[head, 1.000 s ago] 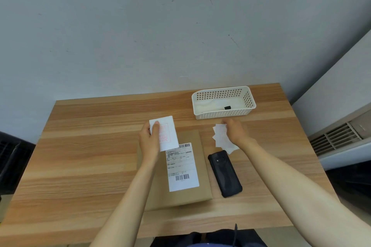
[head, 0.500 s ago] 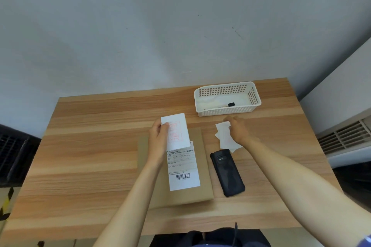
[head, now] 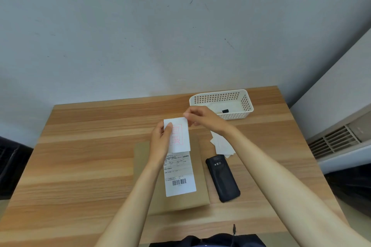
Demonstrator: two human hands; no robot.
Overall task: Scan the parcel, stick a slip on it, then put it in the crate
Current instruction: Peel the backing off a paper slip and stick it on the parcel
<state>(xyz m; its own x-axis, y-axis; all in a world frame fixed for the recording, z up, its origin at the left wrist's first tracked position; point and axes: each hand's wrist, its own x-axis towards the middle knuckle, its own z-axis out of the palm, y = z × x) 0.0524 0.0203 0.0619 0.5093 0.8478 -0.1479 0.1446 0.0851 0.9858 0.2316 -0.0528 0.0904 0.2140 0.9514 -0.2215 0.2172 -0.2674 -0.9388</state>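
A flat brown parcel [head: 198, 196] lies on the wooden table [head: 80, 166], with a white shipping label [head: 180, 178] and barcode on top. My left hand [head: 160, 142] holds a white slip [head: 179, 136] with a red stamp just above the parcel's far end. My right hand [head: 202, 116] pinches the slip's top right corner. A black handheld scanner [head: 222, 178] lies right of the parcel. The white perforated crate [head: 247, 102] stands at the back right.
A small stack of white slips [head: 222, 144] lies between the scanner and the crate, partly under my right forearm. A marker [head: 223, 111] lies inside the crate. A grey wall runs behind the table; a vent unit stands at the right.
My right hand left the stack of slips and moved left to the top corner of the slip in my left hand. The left hand and slip stayed over the parcel.
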